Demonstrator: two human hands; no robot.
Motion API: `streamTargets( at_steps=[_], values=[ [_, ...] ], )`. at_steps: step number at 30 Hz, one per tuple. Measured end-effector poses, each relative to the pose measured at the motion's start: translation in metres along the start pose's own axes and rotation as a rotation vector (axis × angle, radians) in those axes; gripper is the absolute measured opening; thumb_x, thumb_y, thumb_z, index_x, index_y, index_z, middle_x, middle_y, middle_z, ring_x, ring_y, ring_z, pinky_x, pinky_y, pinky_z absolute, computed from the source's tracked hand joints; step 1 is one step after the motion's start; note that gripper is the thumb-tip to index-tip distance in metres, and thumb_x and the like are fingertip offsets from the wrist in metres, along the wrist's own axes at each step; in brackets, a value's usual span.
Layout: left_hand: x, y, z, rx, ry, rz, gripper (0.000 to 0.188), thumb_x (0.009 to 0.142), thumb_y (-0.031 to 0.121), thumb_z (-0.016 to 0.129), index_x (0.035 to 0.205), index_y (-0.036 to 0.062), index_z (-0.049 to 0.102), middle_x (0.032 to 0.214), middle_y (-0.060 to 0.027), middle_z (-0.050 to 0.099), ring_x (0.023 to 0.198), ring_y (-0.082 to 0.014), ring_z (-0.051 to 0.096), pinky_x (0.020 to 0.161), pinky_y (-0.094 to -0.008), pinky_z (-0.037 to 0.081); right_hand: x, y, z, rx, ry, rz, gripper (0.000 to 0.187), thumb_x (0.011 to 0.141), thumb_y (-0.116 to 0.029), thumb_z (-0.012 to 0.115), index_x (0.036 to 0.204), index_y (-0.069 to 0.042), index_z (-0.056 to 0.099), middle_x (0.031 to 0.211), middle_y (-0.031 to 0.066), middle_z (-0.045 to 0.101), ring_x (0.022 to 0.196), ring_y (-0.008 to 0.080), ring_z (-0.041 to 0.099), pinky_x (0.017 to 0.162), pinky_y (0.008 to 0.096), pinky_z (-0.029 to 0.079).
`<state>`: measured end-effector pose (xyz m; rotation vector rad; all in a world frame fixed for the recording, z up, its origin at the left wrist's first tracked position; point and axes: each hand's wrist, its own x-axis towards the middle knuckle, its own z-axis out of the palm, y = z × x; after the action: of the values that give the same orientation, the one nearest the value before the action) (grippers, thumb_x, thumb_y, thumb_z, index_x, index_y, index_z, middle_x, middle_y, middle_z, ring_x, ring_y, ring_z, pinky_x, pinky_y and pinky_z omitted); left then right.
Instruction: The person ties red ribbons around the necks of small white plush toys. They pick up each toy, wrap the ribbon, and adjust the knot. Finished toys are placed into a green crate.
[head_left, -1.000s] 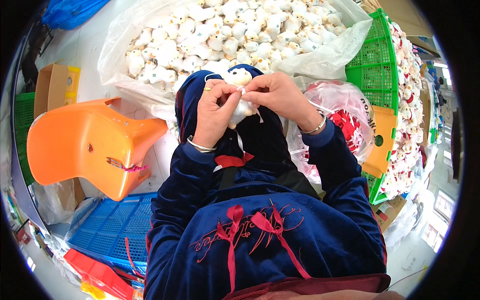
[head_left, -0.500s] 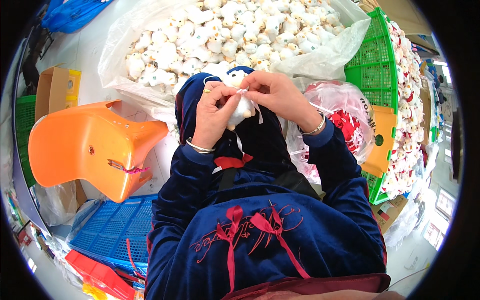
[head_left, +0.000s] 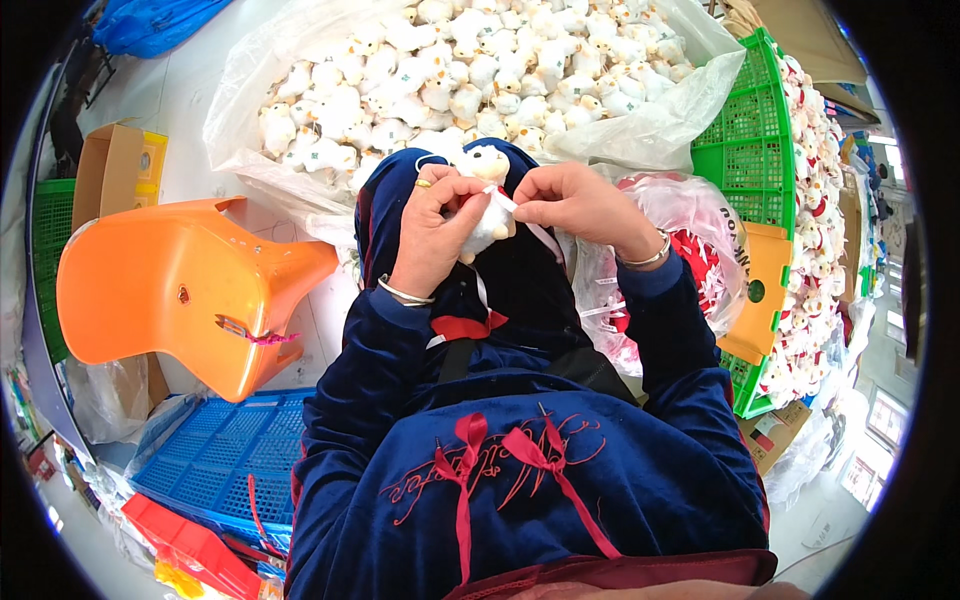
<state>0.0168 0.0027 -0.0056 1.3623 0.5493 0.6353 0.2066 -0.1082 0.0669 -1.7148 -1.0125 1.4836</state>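
Above my lap, my left hand (head_left: pixel 437 222) is closed round a small white plush toy (head_left: pixel 484 165) with dark eyes, gripping its body near the neck. My right hand (head_left: pixel 580 205) pinches a white ribbon (head_left: pixel 502 199) at the toy's neck, drawn out to the right side. A red piece with a white ribbon (head_left: pixel 470 325) lies on my lap just below the toy. Part of the toy's body is hidden behind my left fingers.
A clear bag (head_left: pixel 235 120) heaped with similar plush toys lies ahead. On the left stand an orange chair (head_left: pixel 160 290) and a blue crate (head_left: pixel 225 455). To the right are a plastic bag of red and white pieces (head_left: pixel 700 265) and a green crate (head_left: pixel 745 130) beside more toys.
My right hand has moved to the right, away from my left, drawing the white ribbon out from the toy's neck. My left hand keeps its hold on the toy.
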Motion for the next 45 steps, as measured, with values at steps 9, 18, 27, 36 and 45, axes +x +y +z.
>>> streamTargets(
  at_steps=[9,18,27,36,45],
  values=[
    [0.001,-0.001,0.000,0.000,-0.009,-0.008,0.010,0.089,0.006,0.075,0.099,0.0037,0.074,0.101,-0.0022,0.053,0.086,-0.0103,0.053,0.076,-0.0229,0.044,0.011,0.008,0.016,0.377,0.135,-0.186,0.013,0.094,-0.008,0.071,0.106,-0.001,0.071,0.093,-0.0004,0.069,0.083,0.0052,0.060,0.075,0.0210,0.049],
    [0.002,0.002,-0.001,0.055,-0.047,0.023,0.009,0.095,0.008,0.072,0.101,0.0029,0.073,0.101,0.0009,0.051,0.086,-0.0066,0.051,0.076,-0.0211,0.041,0.015,0.010,0.026,0.130,0.367,-0.239,0.009,0.093,-0.005,0.070,0.100,0.000,0.072,0.089,0.0028,0.070,0.077,0.0080,0.060,0.069,0.0243,0.049],
    [0.014,0.016,-0.013,0.359,-0.264,0.195,0.013,0.088,0.013,0.076,0.099,0.0051,0.074,0.099,-0.0084,0.050,0.094,-0.0214,0.050,0.084,-0.0290,0.042,0.009,-0.020,0.021,-0.295,0.359,-0.216,0.015,0.092,-0.017,0.066,0.095,-0.002,0.069,0.066,0.0089,0.065,0.060,0.0176,0.063,0.058,0.0315,0.048],
    [0.012,0.032,-0.005,0.549,-0.146,0.148,0.012,0.086,0.011,0.077,0.094,0.0019,0.076,0.084,-0.0064,0.056,0.087,-0.0198,0.056,0.078,-0.0294,0.046,0.015,-0.031,0.039,-0.601,0.432,-0.274,0.019,0.096,-0.019,0.057,0.091,-0.003,0.066,0.083,0.0190,0.069,0.079,0.0402,0.066,0.069,0.0437,0.052],
    [0.022,0.028,-0.016,0.299,-0.235,0.001,0.020,0.090,0.015,0.069,0.096,-0.0034,0.075,0.083,-0.0149,0.067,0.082,-0.0233,0.063,0.075,-0.0337,0.050,0.017,0.003,0.024,-0.265,0.312,-0.481,0.006,0.093,-0.005,0.069,0.096,0.000,0.069,0.081,0.0095,0.065,0.074,0.0160,0.061,0.071,0.0284,0.050]
  ],
)
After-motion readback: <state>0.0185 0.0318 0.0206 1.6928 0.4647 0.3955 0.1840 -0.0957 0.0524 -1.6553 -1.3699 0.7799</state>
